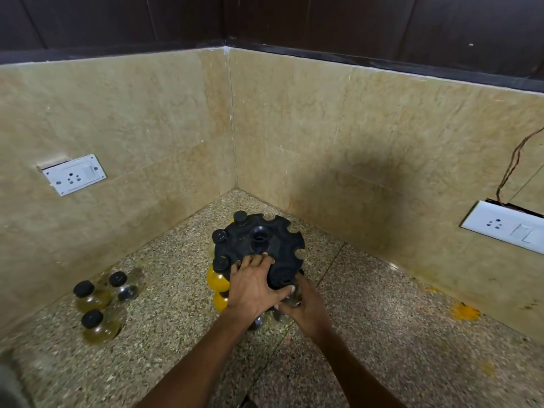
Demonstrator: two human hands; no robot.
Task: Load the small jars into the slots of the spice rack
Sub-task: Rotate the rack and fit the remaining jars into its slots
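The right hand (306, 309) is wrapping its fingers (290, 303) around a small clear glass jar (294, 294) at the near edge of the round black plastic spice rack (259, 248) on the speckled stone counter (382, 334). The left hand (254, 285) is lying flat on the rack's top disc, fingers (259, 260) spread apart. Three black-capped jars (97, 307) are standing well apart on the left, near the wall.

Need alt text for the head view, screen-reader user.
A person's left hand presses flat on top of a black round spice rack on a speckled stone counter, while the right hand holds a small jar at its lower edge. Three more black-capped jars stand loose to the left.
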